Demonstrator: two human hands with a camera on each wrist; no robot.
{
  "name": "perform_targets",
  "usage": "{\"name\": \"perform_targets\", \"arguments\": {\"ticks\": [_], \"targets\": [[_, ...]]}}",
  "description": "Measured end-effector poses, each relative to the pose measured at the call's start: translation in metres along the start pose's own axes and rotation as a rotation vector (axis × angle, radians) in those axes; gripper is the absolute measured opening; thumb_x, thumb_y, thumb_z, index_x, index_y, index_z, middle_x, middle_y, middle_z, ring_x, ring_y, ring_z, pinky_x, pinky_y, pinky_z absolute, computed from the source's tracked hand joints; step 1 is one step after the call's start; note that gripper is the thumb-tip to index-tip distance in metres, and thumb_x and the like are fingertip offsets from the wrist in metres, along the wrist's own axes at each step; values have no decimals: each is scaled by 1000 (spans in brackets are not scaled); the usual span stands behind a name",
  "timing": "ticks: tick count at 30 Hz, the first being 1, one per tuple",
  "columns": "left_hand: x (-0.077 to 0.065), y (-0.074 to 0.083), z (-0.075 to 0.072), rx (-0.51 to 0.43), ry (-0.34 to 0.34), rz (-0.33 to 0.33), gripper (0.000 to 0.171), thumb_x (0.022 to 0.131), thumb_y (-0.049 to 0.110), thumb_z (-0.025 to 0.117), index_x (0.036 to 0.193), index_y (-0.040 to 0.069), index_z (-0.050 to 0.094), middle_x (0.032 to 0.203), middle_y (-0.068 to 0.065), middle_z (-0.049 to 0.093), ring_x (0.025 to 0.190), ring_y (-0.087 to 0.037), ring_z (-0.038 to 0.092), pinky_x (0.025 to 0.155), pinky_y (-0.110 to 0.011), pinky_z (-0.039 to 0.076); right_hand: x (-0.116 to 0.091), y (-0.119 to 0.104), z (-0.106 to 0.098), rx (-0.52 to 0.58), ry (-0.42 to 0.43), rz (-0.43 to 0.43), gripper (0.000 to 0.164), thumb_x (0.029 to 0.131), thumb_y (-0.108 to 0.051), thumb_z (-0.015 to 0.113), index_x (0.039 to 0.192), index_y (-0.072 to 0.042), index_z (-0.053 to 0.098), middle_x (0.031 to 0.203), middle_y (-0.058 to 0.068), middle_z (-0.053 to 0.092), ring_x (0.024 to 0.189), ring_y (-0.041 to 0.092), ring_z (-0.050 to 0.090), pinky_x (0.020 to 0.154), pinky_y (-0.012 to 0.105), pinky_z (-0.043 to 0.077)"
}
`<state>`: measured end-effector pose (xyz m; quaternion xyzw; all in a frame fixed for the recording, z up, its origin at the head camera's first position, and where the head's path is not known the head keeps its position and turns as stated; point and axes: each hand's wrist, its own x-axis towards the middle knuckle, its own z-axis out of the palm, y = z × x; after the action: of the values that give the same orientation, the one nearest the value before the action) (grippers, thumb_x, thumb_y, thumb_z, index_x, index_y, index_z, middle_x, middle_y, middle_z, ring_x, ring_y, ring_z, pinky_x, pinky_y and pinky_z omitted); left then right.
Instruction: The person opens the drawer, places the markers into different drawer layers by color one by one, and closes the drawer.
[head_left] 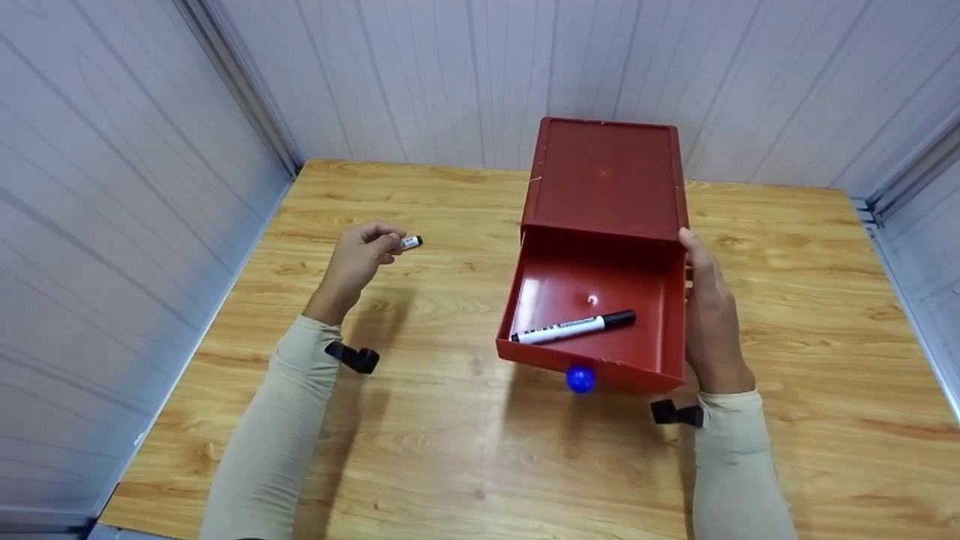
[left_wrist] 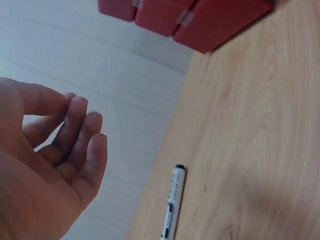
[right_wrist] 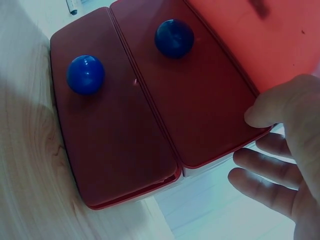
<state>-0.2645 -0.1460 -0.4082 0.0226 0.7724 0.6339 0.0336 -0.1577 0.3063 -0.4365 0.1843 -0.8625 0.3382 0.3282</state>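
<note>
My left hand (head_left: 361,256) hovers over the table's left half, thumb and fingertips close together, holding nothing visible. Apart from it, a white marker (left_wrist: 172,200) with a black end lies on the table; in the head view my fingers hide most of it. A red drawer cabinet (head_left: 607,176) stands to the right. Its top drawer (head_left: 577,281) is pulled out, and another black-capped white marker (head_left: 574,328) lies inside. My right hand (head_left: 709,315) is at the cabinet's right side. Its thumb touches a drawer front's edge, while the other fingers are extended alongside.
A blue knob (head_left: 580,379) juts from the open drawer's front. Two lower drawer fronts in the right wrist view carry blue knobs (right_wrist: 85,75). Pale panelled walls (head_left: 420,82) border the wooden table (head_left: 450,427) at the back and sides.
</note>
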Motion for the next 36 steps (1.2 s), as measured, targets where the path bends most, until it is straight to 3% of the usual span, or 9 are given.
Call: {"name": "perform_targets", "arguments": {"ticks": [4, 8, 10, 16, 21, 24, 29, 33, 36], "targets": [[10, -6, 1, 21, 16, -51, 21, 101, 11, 56, 112, -3, 67, 100, -10, 65, 99, -27, 61, 84, -35, 51, -2, 1, -1, 10, 10, 11, 72, 91, 10, 64, 153, -11, 33, 143, 15, 48, 108, 26, 57, 86, 38, 54], [17, -12, 2, 100, 27, -47, 17, 100, 8, 55, 106, -1, 68, 98, -11, 65, 94, -27, 60, 79, -33, 49, -4, 0, -2, 7, 19, 21, 69, 92, 11, 62, 152, -10, 34, 139, 17, 51, 106, 27, 58, 85, 34, 52], [19, -14, 2, 161, 25, -43, 17, 100, 9, 55, 105, 0, 68, 99, -13, 66, 93, -26, 59, 76, -31, 47, -4, -1, -2, 8, 15, 20, 70, 92, 10, 63, 152, -10, 34, 138, 17, 51, 106, 26, 58, 84, 35, 53], [23, -19, -5, 364, 14, -54, 22, 101, 15, 54, 110, 2, 69, 111, -18, 67, 90, -22, 55, 74, -31, 42, -1, -4, -4, 43, 5, 8, 74, 89, 11, 66, 152, -11, 33, 141, 15, 49, 107, 26, 57, 88, 19, 47], [24, -25, -9, 559, -2, -61, 30, 100, 17, 51, 118, 0, 67, 111, -15, 67, 88, -23, 54, 73, -33, 42, 1, -5, -4, 38, 2, 8, 75, 89, 11, 67, 152, -12, 33, 141, 14, 49, 108, 26, 57, 88, 21, 48], [25, -29, -9, 628, -15, -49, 33, 98, 17, 51, 123, -1, 66, 115, -16, 66, 90, -25, 55, 74, -35, 42, 0, -5, -4, 42, 4, 17, 75, 89, 11, 66, 152, -12, 33, 141, 15, 49, 107, 26, 56, 87, 21, 48], [27, -37, -9, 704, -16, -36, 36, 96, 15, 52, 124, -1, 66, 121, -16, 66, 86, -24, 53, 71, -34, 40, -2, -5, -5, 32, 4, 20, 74, 90, 11, 65, 152, -11, 33, 141, 15, 49, 107, 26, 57, 87, 24, 50], [28, -42, -10, 738, -7, -21, 36, 95, 15, 52, 123, -1, 67, 114, -16, 66, 74, -23, 48, 64, -33, 36, -3, -4, -5, 27, 12, 19, 73, 90, 12, 64, 152, -11, 34, 139, 16, 51, 106, 26, 57, 86, 24, 50], [28, -45, -10, 745, -7, -13, 36, 94, 14, 51, 123, -1, 67, 111, -17, 65, 75, -24, 47, 64, -34, 35, -4, -4, -6, 27, 18, 15, 72, 90, 14, 63, 151, -10, 34, 135, 18, 52, 105, 26, 58, 85, 22, 48]]}}
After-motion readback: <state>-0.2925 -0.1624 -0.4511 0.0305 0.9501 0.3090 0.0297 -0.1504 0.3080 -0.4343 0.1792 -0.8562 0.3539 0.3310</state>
